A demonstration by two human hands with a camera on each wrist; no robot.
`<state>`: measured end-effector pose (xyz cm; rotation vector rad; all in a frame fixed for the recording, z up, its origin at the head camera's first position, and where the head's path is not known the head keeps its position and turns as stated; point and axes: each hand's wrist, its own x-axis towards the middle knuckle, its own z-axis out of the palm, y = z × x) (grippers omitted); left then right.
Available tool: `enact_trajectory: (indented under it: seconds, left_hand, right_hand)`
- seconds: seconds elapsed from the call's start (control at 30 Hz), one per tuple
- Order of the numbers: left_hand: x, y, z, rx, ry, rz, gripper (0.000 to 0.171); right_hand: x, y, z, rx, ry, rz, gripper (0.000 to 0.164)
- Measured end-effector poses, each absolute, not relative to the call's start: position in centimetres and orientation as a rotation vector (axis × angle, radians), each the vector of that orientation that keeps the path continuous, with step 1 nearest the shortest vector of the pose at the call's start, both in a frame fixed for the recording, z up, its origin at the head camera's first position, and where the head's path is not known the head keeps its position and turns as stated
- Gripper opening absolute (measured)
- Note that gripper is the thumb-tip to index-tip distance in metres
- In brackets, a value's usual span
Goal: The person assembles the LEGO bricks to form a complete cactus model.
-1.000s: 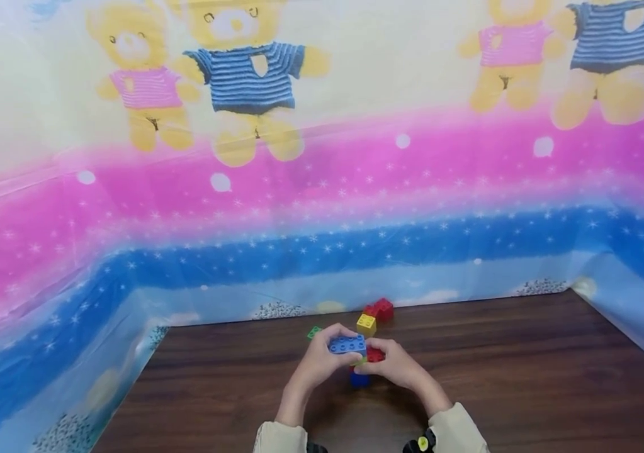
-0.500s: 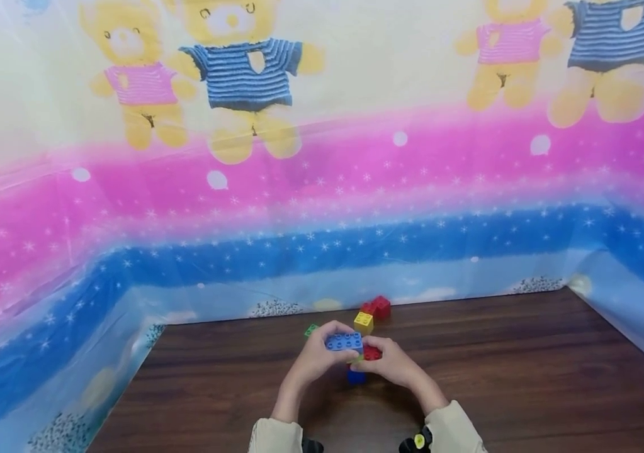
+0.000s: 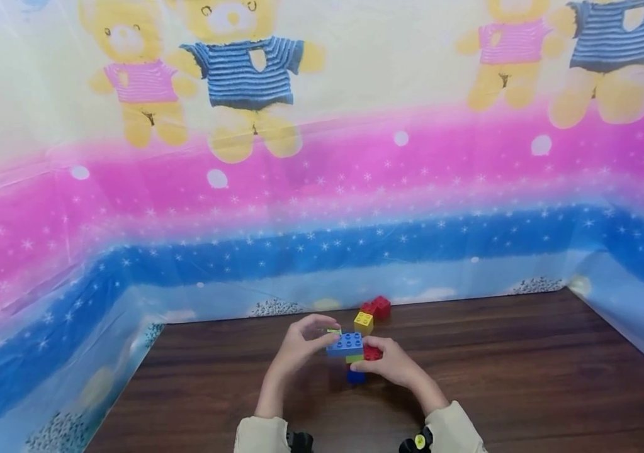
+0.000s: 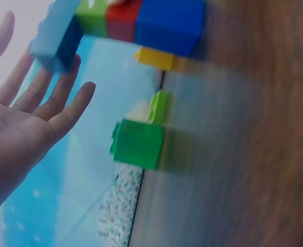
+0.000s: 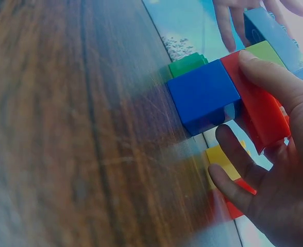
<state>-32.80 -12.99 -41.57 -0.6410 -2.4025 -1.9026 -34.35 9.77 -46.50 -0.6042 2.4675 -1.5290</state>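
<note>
A stack of toy building bricks stands between the hands: a dark blue brick at the bottom, then a red brick, a lime brick and a long light blue brick on top. My right hand pinches the stack at the red brick, thumb on its near side and fingers beyond. At the left end of the light blue brick is my left hand, its fingers extended and spread. The left wrist view shows the palm with nothing gripped.
Behind the stack, a yellow brick and red bricks sit near the table's back edge. A green brick and a small lime brick lie farther back left. A printed bear cloth borders the brown table.
My left hand has let go of the light blue brick and moved slightly left, its fingers opening. The right hand keeps its hold on the stack.
</note>
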Motion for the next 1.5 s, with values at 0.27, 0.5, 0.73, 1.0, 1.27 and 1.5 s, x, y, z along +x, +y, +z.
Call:
enact_trajectory:
  seconds: [0.27,0.5,0.73,1.0,1.27,1.5]
  left_hand:
    - [-33.1,-14.8,-41.5,-0.251,-2.214,-1.961,0.031]
    - [-33.5,-15.7,-42.0,0.004,-2.018,-1.983,0.029]
    - [-33.5,-15.7,-43.0,-0.035,-2.211,-1.899,0.049]
    - [-34.7,-16.1,-44.2,-0.157,-2.471,-1.907,0.075]
    - [-35.7,-15.0,-45.4,-0.188,-2.423,-2.058,0.080]
    - [-36.3,-14.8,-46.4,-0.067,-2.393,-2.147,0.069]
  right_hand:
    - [-34.2,9.8,-46.4,-0.515,2.493,-1.517,0.065]
    - [-34.2,9.7,-46.4,-0.527,2.484,-1.521,0.064]
    - [-34.1,9.6,-46.6,-0.537,2.475,-1.527,0.063]
    - [-34.3,9.7,-46.4,-0.557,2.463,-1.528,0.063]
    - [-34.2,9.7,-46.5,-0.594,2.475,-1.524,0.064]
    - [-34.2,9.7,-46.3,-0.581,2.477,-1.527,0.062]
